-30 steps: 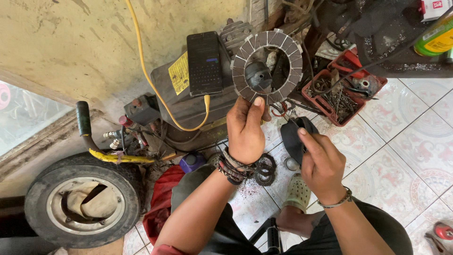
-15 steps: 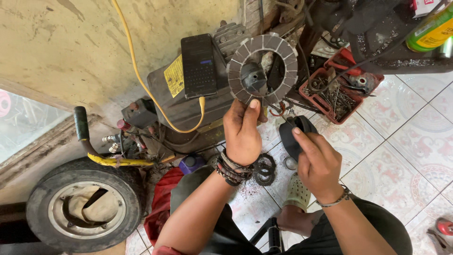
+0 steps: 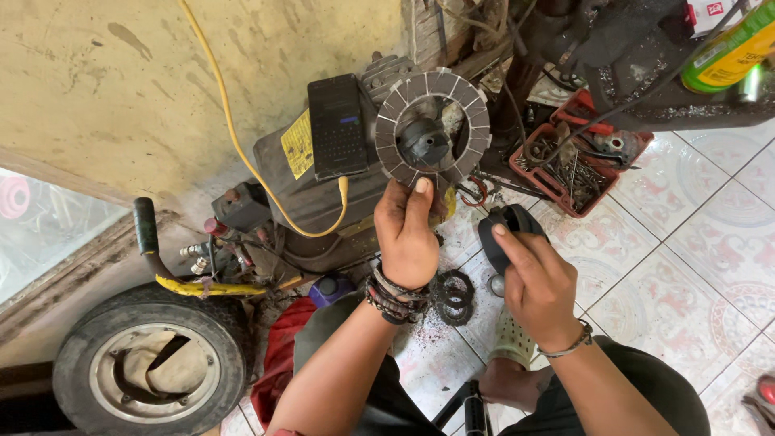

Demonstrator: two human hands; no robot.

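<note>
L hand (image 3: 408, 234) pinches lower edge of grey segmented friction disc (image 3: 433, 127), held up in front of the dark machine (image 3: 323, 194). R hand (image 3: 537, 282) grips black rounded part (image 3: 507, 234), right of disc. Stacked dark rings (image 3: 453, 296) on floor tiles below disc.

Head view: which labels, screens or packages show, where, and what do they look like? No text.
Black rectangular phone: lies on the dark machine top, left of the grey ring-shaped friction disc in the left hand; dim dark screen.
Yellow sticker: on the machine, just left of the phone; tilted rectangle.
Green cylindrical can: top right corner, yellow label band.
White box with a red patch: top right edge, mostly cut off.
</note>
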